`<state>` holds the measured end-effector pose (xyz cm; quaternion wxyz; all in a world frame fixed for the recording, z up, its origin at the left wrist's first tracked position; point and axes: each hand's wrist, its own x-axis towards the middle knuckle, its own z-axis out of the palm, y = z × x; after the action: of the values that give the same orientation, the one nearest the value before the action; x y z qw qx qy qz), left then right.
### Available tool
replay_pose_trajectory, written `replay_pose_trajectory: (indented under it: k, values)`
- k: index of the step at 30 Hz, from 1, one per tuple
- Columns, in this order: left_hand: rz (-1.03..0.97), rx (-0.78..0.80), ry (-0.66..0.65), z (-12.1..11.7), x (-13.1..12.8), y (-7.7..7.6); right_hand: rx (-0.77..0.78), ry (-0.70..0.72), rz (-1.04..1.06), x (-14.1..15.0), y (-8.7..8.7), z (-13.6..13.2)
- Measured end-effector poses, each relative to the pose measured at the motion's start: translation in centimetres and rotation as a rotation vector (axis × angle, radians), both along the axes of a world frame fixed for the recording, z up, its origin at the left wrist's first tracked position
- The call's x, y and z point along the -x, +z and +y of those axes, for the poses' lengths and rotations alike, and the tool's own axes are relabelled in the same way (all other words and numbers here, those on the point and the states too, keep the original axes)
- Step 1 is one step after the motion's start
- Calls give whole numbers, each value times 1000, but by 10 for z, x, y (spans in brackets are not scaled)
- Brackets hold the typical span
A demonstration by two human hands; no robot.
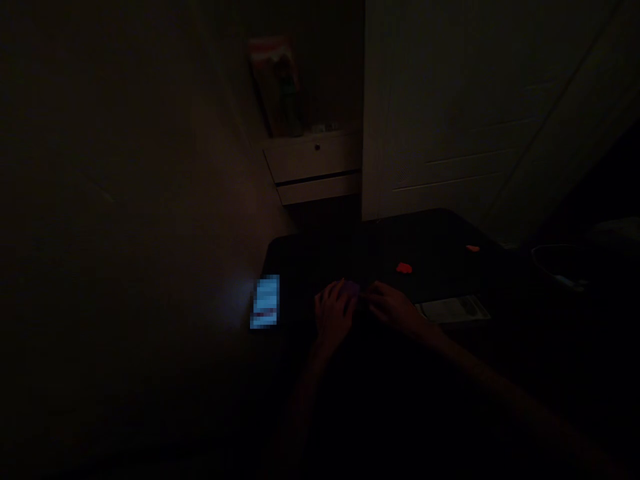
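Note:
The scene is very dark. On the black tabletop (345, 250), my left hand (334, 312) has its fingers curled over a small purple thing (352, 288), whose kind I cannot make out. Close to its right side, my right hand (389, 303) has thumb and fingertips drawn together. Whatever lies between those fingertips is lost in shadow. A bright orange-red lump (404, 268) lies beyond my right hand. Farther right is a smaller orange piece (473, 248). A pale, flat rectangle (457, 309) with a printed look rests beside my right wrist.
At the table's left edge glows a blurred, lit screen (265, 303), near the wall (150, 200). Behind the table stand a drawer unit (320, 159) with a red-and-white package (273, 73) on top and a pale panel (430, 120). A dim curved rim (537, 257) shows at right.

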<state>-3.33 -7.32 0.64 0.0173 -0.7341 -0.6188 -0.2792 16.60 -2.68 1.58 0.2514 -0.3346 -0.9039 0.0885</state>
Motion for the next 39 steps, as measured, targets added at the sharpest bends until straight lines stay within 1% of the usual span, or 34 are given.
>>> replay_pose_trajectory:
  k: [4, 10, 14, 17, 20, 29, 32, 35, 39]
  values:
    - [-4, 7, 16, 0, 3, 1, 5, 18, 18, -1, 2, -3]
    - [-134, -6, -22, 4, 6, -4, -24, 15, -68, 0, 6, -6]
    - [-190, -10, -20, 2, 4, -2, -4, -14, -79, 3, 6, -5]
    - [-195, 0, 9, 3, 2, 1, 11, -42, -68, 4, 4, -5]
    - [-194, 16, 17, 5, 1, 2, 7, -42, -73, 5, 3, -7]
    - [-199, 21, 16, 5, 1, 0, 42, -21, -92, 7, 7, -8]
    - [-210, 25, 50, 5, -2, 2, 78, -23, -28, 8, 3, -8]
    - [-233, 44, 85, 6, -4, 6, 125, -32, 88, 8, -5, -6]
    - [-272, 156, 121, 11, -2, 13, 167, -29, 166, 7, -13, -3]
